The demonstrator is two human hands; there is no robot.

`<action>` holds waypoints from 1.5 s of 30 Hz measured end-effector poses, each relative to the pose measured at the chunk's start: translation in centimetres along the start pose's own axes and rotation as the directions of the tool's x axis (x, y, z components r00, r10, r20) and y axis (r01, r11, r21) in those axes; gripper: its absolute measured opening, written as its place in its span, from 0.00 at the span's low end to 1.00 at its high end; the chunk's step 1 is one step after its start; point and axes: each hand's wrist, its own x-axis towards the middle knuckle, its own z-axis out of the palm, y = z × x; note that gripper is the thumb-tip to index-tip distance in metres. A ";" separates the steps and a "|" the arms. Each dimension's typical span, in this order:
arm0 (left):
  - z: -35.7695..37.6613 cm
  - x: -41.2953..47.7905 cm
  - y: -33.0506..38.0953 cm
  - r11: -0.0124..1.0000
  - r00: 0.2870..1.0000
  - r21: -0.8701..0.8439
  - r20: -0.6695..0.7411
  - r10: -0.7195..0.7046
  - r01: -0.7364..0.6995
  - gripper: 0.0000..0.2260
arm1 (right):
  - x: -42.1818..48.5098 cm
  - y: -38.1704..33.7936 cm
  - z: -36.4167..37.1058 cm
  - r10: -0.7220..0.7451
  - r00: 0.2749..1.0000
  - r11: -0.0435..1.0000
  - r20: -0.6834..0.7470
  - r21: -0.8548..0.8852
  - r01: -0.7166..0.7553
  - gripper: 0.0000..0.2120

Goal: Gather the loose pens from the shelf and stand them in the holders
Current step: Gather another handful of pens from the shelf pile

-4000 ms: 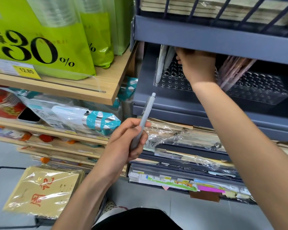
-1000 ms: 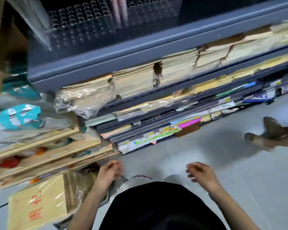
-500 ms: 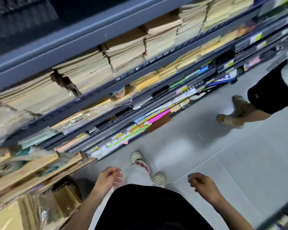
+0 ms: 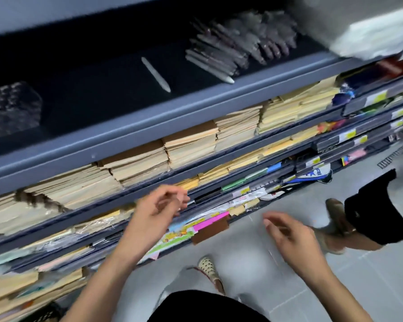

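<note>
Both hands, left hand [image 4: 156,212] and right hand [image 4: 291,238], hang loosely curled and empty below the shelf [image 4: 130,129], where 1 light, stiff, likely slippery loose pen [image 4: 156,75] invites a mid-barrel pinch.

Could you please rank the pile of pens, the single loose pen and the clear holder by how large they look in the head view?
1. Pile of pens, spread widest across the shelf.
2. Clear holder, cut off by the picture's left edge, so its full size is unsure.
3. Single loose pen, plainly the smallest.
</note>
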 end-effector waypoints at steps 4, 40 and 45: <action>0.9 2.4 8.5 0.966 0.923 0.147 -0.294 0.248 -0.213 0.04 | 5.4 -3.0 -5.5 -0.170 0.978 0.984 -0.122 0.031 0.175 0.10; 9.4 27.0 23.3 0.553 0.856 0.653 -0.408 -0.318 0.517 0.42 | 31.2 -12.9 -12.4 -0.768 0.639 0.586 0.036 -0.364 0.724 0.12; 8.5 27.4 23.9 0.599 0.900 0.672 -0.344 -0.269 0.436 0.12 | 31.4 -12.7 -12.2 -0.766 0.642 0.599 0.019 -0.341 0.725 0.12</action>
